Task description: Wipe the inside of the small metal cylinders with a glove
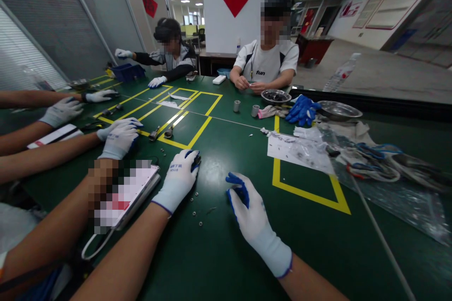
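My left hand (179,176), in a white glove with blue palm coating, is closed around a small dark part (196,162) just above the green table (219,235). The glove hides most of that part, so its kind cannot be told. My right hand (252,209), gloved the same way, is apart on the right, with its fingers loosely curved and nothing visible in them. Between and below my hands lie several small metal rings (194,213) and a thin dark sliver (211,209). Two metal fittings (168,132) rest beyond my left hand, inside yellow tape lines.
Co-workers' gloved hands (120,138) are close on my left, beside a white device (137,193) with a cable. On the right are white paper (296,150), a plastic bag (395,202), blue gloves (302,110) and metal dishes (339,109). Two people sit across the table.
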The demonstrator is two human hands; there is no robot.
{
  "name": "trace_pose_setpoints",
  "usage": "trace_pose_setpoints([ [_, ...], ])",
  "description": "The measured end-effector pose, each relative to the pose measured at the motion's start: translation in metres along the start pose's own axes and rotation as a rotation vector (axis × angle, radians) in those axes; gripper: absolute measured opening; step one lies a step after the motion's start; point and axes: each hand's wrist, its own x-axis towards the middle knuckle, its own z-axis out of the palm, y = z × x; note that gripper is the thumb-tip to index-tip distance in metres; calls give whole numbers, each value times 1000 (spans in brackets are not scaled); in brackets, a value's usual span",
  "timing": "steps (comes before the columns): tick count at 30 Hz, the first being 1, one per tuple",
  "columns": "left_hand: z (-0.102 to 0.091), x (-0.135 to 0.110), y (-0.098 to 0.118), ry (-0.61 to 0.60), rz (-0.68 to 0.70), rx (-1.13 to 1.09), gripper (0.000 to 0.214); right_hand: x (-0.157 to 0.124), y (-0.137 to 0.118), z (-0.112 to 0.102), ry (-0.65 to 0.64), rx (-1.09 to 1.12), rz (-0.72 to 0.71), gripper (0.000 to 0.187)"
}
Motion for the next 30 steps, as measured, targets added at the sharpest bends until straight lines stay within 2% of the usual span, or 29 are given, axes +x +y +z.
trace_pose_setpoints([
  [3, -6, -1, 4, 14, -40, 40, 52, 1, 0, -1, 17, 12, -16, 36],
  [6, -18, -2, 9, 23, -120, 103, 39, 3, 0, -3, -11, 20, 4, 34],
  [8, -27, -5, 11, -16, -152, 135, 34, 4, -1, -4, -13, 26, 32, 34],
  [11, -33, -13, 15, -123, -115, 125, 38, 6, -2, -3, 30, 44, 46, 36],
  [15, -27, -23, 19, -176, -50, 96, 47, 7, 1, 0, 59, 70, 44, 38],
  [18, -20, -22, 22, -201, -60, 91, 52, 7, 5, 3, 69, 97, 65, 41],
  [30, -9, 7, 25, -208, -140, 49, 62, 11, 7, 6, 60, 161, 117, 42],
])
